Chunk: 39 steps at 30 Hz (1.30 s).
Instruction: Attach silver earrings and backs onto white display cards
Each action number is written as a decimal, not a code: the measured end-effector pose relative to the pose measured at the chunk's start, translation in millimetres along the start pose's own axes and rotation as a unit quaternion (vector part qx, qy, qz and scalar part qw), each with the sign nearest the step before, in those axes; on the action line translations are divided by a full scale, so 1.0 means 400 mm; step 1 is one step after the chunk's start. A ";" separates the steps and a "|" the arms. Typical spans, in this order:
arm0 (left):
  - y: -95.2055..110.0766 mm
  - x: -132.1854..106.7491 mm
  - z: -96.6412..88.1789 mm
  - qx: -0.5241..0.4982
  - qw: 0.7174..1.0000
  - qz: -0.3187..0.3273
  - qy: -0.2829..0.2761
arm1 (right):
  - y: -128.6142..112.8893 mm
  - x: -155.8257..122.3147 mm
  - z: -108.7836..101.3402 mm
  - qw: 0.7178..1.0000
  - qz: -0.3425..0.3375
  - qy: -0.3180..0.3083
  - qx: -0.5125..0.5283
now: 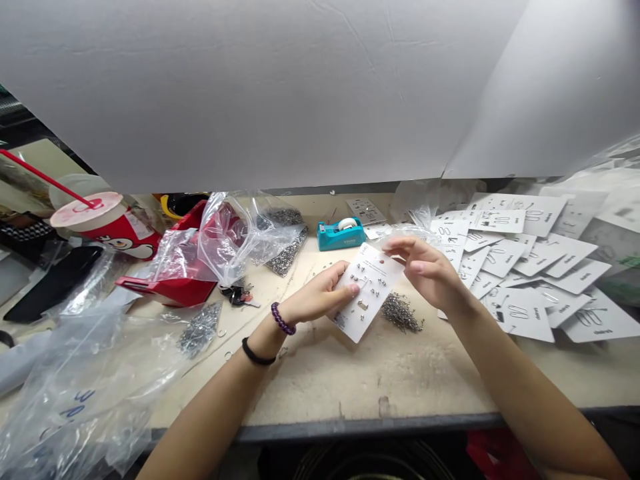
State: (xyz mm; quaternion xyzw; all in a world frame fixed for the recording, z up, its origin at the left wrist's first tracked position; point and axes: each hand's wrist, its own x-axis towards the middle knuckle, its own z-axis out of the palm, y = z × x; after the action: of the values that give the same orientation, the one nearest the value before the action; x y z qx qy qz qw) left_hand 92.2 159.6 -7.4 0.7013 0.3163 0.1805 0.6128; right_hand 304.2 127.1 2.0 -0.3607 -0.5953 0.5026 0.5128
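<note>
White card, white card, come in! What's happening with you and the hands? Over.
Left hand holds white card. Right hand near its upper edge, contact unclear. Metal pieces on card. Left thumb overlaps its front.

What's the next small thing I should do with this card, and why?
Maybe steady the card at its far right corner with your right hand: those fingertips are right by it, while your left hand holds the left edge, thumb on top. Two-sided support would likely keep the small metal pieces on it steadier.
</note>
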 end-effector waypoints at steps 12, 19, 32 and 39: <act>-0.011 0.012 0.002 0.069 0.996 -0.054 0.033 | 0.021 0.001 0.017 0.945 0.001 -0.040 -0.325; -0.013 0.013 0.005 0.066 0.996 -0.054 0.032 | 0.048 0.004 0.018 0.943 0.015 -0.040 -0.329; -0.023 0.016 0.004 0.062 0.996 -0.061 0.029 | 0.052 0.005 0.028 0.949 0.072 -0.051 -0.304; -0.015 0.013 0.016 -0.023 0.995 -0.074 0.057 | 0.064 -0.003 0.037 0.945 -0.099 0.083 -0.301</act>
State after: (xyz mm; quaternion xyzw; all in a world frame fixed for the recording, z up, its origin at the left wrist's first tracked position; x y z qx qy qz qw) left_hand 98.7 158.6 -15.1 0.6505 0.3973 0.1815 0.6213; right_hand 287.9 128.7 -22.5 -0.4777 -0.7069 0.2156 0.4751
